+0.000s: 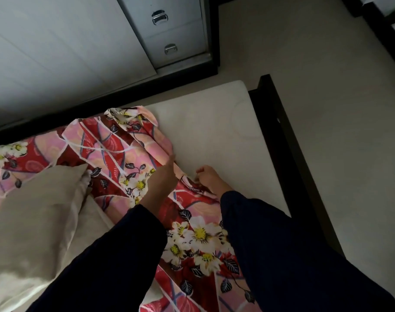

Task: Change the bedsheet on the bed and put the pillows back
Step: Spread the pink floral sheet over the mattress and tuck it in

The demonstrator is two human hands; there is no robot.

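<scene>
Dark sleeves [282,255] nearest, reaching over the bed from the lower edge. Left hand [164,180] raised over the red floral bedsheet [115,149], fingers extended and touching its bunched fold, no clear grasp; right hand [209,177] low on the bare mattress [214,124], fingers curled and pinching the sheet's edge. Bedsheet rumpled across the mattress, cream pillow [34,217] lying at left, partly on it.
</scene>
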